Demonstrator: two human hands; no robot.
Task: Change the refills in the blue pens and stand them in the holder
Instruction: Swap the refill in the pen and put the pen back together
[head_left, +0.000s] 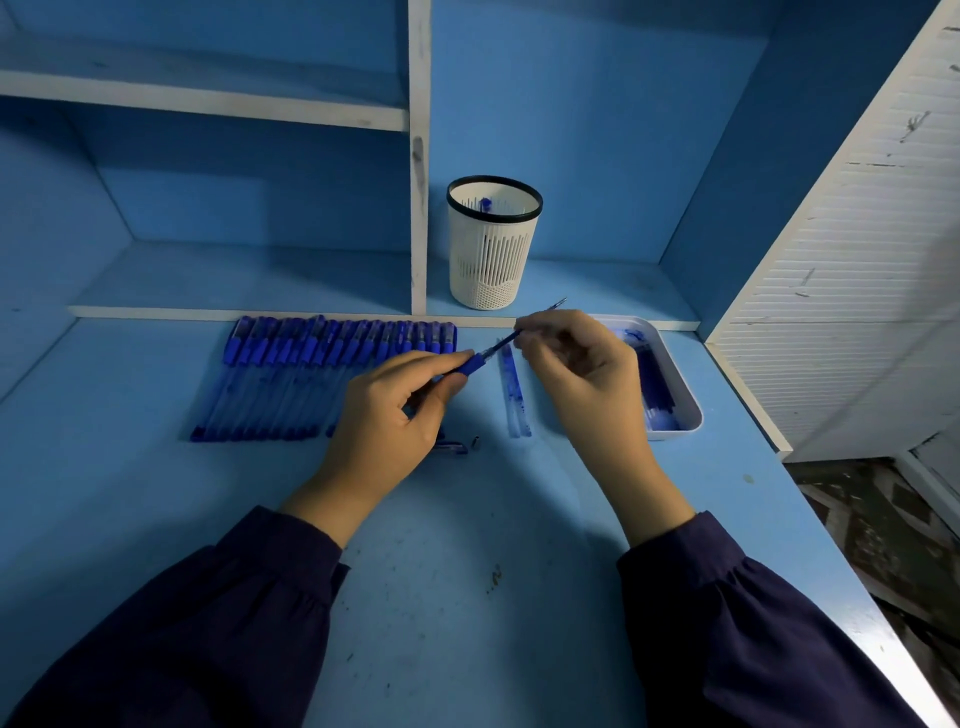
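My left hand (395, 415) grips a blue pen barrel (470, 364) by its grip end, above the desk's middle. My right hand (576, 364) pinches a thin refill (540, 314) that runs into the barrel's open end, its tip pointing up and right. A row of several capped blue pens (322, 374) lies left of my hands. The white slotted holder (492, 244) with a black rim stands on the low shelf behind, one blue pen inside it. A white tray (685, 395) of refills sits to the right, partly hidden by my right hand.
Two loose refills (511, 395) lie on the blue desk (467, 571) between my hands. A pen cap (452, 448) and a small tip piece (475, 442) lie by my left wrist. A white shelf divider (418, 156) rises behind; a white slatted panel (857, 260) closes the right.
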